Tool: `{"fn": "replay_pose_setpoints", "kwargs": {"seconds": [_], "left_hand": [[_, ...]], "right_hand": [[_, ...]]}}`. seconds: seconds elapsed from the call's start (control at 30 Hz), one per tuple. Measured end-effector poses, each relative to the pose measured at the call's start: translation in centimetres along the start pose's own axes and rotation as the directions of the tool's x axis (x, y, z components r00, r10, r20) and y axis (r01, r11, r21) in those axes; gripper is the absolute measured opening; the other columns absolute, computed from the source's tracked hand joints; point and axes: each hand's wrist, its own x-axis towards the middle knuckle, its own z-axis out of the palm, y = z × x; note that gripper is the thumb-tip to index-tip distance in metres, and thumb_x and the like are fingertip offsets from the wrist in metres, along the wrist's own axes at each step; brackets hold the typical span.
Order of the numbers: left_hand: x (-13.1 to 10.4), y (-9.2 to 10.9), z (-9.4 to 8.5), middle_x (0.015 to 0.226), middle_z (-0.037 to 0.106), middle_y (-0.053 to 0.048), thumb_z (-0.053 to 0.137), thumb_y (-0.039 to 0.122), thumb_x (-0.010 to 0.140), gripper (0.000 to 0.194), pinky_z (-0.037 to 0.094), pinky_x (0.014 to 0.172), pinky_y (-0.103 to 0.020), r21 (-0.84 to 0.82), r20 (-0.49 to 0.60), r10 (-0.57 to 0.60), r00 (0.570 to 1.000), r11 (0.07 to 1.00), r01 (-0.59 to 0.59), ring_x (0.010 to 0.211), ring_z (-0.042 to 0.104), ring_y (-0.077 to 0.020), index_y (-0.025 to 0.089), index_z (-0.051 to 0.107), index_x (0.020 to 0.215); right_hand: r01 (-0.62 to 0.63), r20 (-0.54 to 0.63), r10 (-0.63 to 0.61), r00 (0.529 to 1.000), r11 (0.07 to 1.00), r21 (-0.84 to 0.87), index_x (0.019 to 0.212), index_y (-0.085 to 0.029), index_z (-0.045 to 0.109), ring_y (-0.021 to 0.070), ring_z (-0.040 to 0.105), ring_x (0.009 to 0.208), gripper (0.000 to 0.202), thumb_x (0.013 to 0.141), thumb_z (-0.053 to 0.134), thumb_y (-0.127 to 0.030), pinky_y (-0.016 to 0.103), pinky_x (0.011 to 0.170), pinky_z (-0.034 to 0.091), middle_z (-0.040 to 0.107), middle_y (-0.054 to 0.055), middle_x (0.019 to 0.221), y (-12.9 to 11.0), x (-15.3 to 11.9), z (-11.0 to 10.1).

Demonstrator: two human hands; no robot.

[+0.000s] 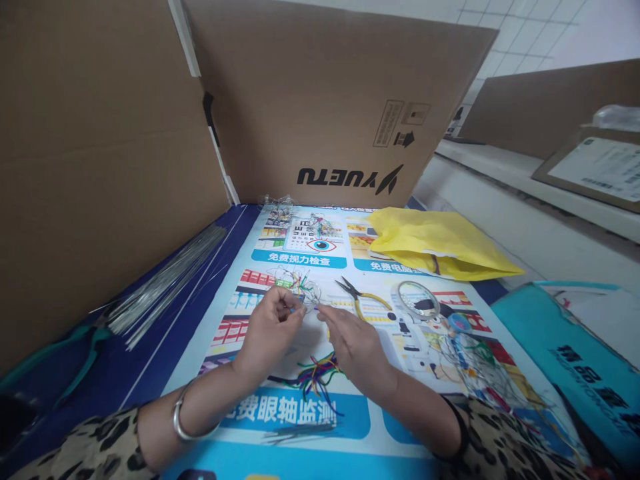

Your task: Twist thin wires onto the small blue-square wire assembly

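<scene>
My left hand is closed in a pinch on a thin wire piece, whose loops spread just beyond the fingertips. Close beside it on the right, my right hand has its fingers pressed together, with a small purple bit at the tips; what they hold is too small to name. Below the hands lies a bunch of coloured cords. Yellow-handled pliers rest beyond the right hand, beside a clear round roll. Short dark wires lie near the front.
Cardboard panels stand behind and left. At left are a bundle of straight wires and green-handled pliers. A yellow bag, tangled wires with coloured pieces and a teal box lie right. More tangled wire sits at the back.
</scene>
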Motion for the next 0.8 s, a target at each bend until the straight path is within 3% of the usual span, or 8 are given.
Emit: {"fn": "replay_pose_setpoints", "kwargs": {"seconds": [0.2,0.43,0.63,0.8], "left_hand": [[-0.21,-0.05,0.06,0.066,0.052,0.004,0.060,0.025,0.072,0.019,0.035,0.049,-0.019,0.004,0.030,-0.012,0.999,1.000,0.012,0.053,0.045,-0.0073,0.018,0.042,0.073],[-0.45,-0.13,0.16,0.065,0.051,0.004,0.059,0.024,0.072,0.019,0.030,0.045,-0.018,-0.043,0.066,-0.036,0.997,0.998,0.039,0.048,0.039,-0.0056,0.019,0.040,0.074],[-0.34,-0.12,0.19,0.065,0.050,0.005,0.061,0.026,0.071,0.022,0.030,0.043,-0.018,-0.070,0.062,-0.072,0.996,0.995,0.076,0.045,0.036,-0.0046,0.019,0.041,0.075],[-0.22,-0.21,0.20,0.062,0.048,0.006,0.062,0.027,0.071,0.023,0.029,0.043,-0.018,-0.084,0.053,-0.076,0.996,0.993,0.080,0.045,0.035,-0.0045,0.019,0.040,0.073]], "right_hand": [[-0.210,-0.005,0.214,0.977,0.961,0.182,0.109,-0.019,0.060,0.0136,0.066,0.067,0.028,0.088,0.041,-0.013,0.028,0.064,0.057,0.071,0.005,0.089,-0.03,0.19,-0.19],[-0.408,0.044,0.419,0.907,0.848,0.337,0.101,-0.019,0.063,0.0093,0.058,0.049,0.023,0.086,0.045,-0.018,0.023,0.051,0.051,0.069,0.002,0.078,0.45,0.33,-0.29],[-0.451,0.056,0.459,0.887,0.832,0.322,0.092,-0.019,0.066,0.0103,0.058,0.052,0.020,0.083,0.048,-0.019,0.021,0.049,0.048,0.066,0.000,0.069,0.48,0.79,-0.78],[-0.398,0.012,0.409,0.913,0.880,0.259,0.087,-0.019,0.067,0.0126,0.062,0.060,0.019,0.081,0.049,-0.016,0.023,0.056,0.050,0.069,0.001,0.072,0.39,0.97,-1.00]]}}
